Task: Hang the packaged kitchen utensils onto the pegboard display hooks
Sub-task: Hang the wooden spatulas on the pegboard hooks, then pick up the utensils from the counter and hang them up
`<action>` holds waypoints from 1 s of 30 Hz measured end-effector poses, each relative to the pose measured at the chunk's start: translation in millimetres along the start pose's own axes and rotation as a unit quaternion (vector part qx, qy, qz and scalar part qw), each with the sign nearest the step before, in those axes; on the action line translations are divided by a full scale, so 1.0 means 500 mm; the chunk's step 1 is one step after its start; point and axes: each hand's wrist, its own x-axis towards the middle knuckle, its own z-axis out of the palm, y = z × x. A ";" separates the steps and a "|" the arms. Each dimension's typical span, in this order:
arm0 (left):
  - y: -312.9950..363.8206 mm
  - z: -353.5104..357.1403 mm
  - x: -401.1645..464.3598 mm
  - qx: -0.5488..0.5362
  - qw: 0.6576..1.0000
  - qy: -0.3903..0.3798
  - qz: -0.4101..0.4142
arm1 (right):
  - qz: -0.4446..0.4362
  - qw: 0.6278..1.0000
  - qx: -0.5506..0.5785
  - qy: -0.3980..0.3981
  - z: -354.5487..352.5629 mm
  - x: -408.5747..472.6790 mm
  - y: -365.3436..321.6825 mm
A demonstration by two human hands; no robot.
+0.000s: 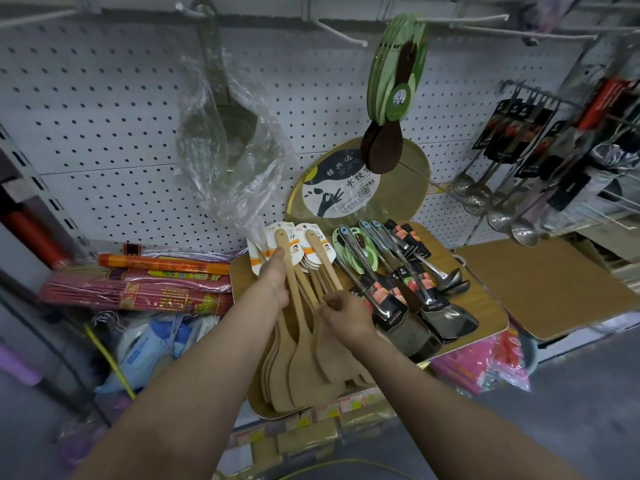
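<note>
A bundle of bamboo spatulas (304,344) with white and orange card tags lies on a wooden board (485,306) below the white pegboard (104,133). My left hand (275,278) grips the handles of the bundle near the tags. My right hand (341,311) pinches a handle lower down. To the right of them on the board lie packaged steel spatulas and ladles (408,289). Dark wooden spoons with green cards (391,98) hang from a pegboard hook (460,19).
A ladle in a clear plastic bag (225,133) hangs at the left. A round bamboo tray (353,188) leans on the pegboard. Steel skimmers and ladles (502,202) hang at the right. Red incense packs (145,285) lie at the left. Several bare hooks stick out above.
</note>
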 end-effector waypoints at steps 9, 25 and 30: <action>-0.034 0.093 -0.136 -0.072 0.996 -0.029 0.051 | 0.047 0.981 0.186 0.021 -0.179 0.002 0.002; -0.271 0.672 -0.380 -0.046 0.975 -0.206 0.073 | 0.032 0.950 0.302 0.070 -0.774 -0.072 0.236; -0.333 0.846 -0.427 -0.008 0.971 -0.226 0.074 | 0.037 0.937 0.326 0.117 -0.955 -0.070 0.335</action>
